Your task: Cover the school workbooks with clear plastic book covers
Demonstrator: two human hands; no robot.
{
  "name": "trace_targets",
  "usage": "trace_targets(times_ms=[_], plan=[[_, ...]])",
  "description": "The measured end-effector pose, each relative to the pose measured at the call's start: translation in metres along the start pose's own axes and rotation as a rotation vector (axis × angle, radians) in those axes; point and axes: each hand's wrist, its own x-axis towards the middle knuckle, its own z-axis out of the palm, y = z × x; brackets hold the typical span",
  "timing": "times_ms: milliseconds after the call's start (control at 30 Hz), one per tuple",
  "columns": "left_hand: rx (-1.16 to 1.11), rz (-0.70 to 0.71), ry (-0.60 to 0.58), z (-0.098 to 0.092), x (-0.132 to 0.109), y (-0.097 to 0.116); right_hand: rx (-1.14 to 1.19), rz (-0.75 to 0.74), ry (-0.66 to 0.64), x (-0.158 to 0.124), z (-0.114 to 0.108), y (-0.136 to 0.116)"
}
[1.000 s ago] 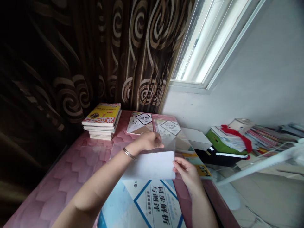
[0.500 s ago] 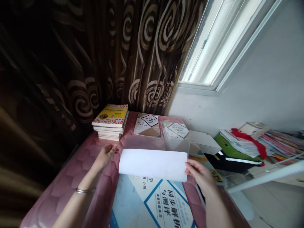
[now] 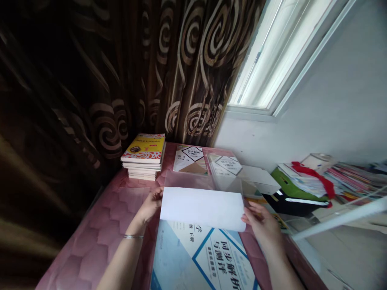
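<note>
Far left first, and a dark curtain (image 3: pixel 187 64) with pale swirls; below it, pink quilted cloth (image 3: pixel 90 245), spread out under the books; on its far part, close to the curtain, a stack of books (image 3: pixel 144 155), with a yellow cover uppermost; nearer, the left hand (image 3: pixel 151 206), silver bracelet (image 3: pixel 133 237) at the wrist, with bent fingers right at the left edge of a white sheet (image 3: pixel 202 207); pinching or merely touching, cannot tell; now to the middle, with that white sheet spanning from hand to hand, crosswise over the far end of a blue-and-white book (image 3: pixel 178 253); just beyond, clear plastic (image 3: pixel 187 181); farther back, a brown-and-white book (image 3: pixel 190 159) lying flat; beside it, another pale book (image 3: pixel 225 164), seen through plastic; then over to the right hand (image 3: pixel 261 221), closed in a pinch, thumb and fingertips on the sheet's right edge; behind it, a white box (image 3: pixel 261 179) beneath the bright window (image 3: pixel 263 60); farther right, a green-and-black bundle (image 3: pixel 288 205), papers and a red strip (image 3: pixel 320 177) on top; last, a slanting white bar (image 3: pixel 341 219).
</note>
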Motion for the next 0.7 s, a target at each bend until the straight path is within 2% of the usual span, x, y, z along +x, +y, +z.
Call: trace_targets(times_ms=[100, 167, 267, 333, 400, 500, 700], plan=[[-0.054, -0.014, 0.045, -0.002, 0.0, -0.009, -0.312, -0.426, 0.228, -0.033, 0.016, -0.024], [-0.072, -0.022, 0.075, -0.004, 0.0, -0.013, -0.407, -0.736, 0.208, -0.063, 0.036, -0.041], [-0.091, -0.01, 0.095, -0.005, -0.001, -0.016, -0.567, -1.094, -0.187, -0.108, 0.073, -0.058], [-0.1, 0.0, 0.102, -0.005, -0.002, -0.017, -0.651, -1.278, -0.354, -0.127, 0.096, -0.061], [-0.104, -0.002, 0.105, -0.006, -0.003, -0.018, -0.707, -1.405, -0.437, -0.135, 0.114, -0.058], [-0.112, -0.027, 0.104, -0.007, -0.004, -0.021, -0.757, -1.5, -0.485, -0.133, 0.131, -0.049], [-0.132, -0.09, 0.076, -0.013, -0.004, -0.026, -0.75, -1.538, -0.408, -0.125, 0.149, -0.038]])
